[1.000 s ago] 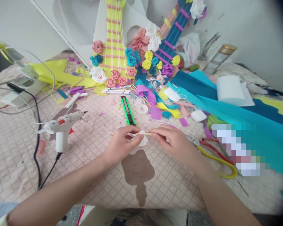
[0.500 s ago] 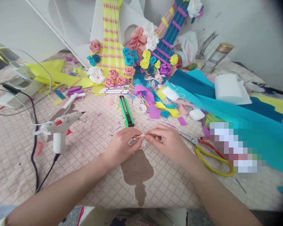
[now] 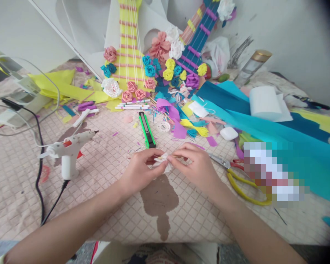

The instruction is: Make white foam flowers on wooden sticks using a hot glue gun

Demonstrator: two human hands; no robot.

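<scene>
Between my two hands is a small piece of white paper [image 3: 165, 168], folded or crumpled, with a thin yellowish bit showing in it that I cannot make out. The fingers of my left hand [image 3: 143, 167] pinch its left side. My right hand [image 3: 195, 165] pinches the right side with thumb and forefinger, the fingertips of both hands nearly meeting. Just beyond them a green utility knife [image 3: 147, 130] lies on the table. To the right of my right hand are scissors [image 3: 244, 187] with yellow and red handles.
A white glue gun [image 3: 70, 156] stands at left, its black cord [image 3: 41, 183] trailing forward. Decorated paper guitars [image 3: 129, 55] lean at the back with paper roses. Coloured paper scraps [image 3: 178, 128], blue paper sheets [image 3: 277, 132] and a white roll [image 3: 265, 102] cover the back and right.
More of the white paper shows between my fingers now, spread wider toward my left hand. Both hands stay in nearly the same place.
</scene>
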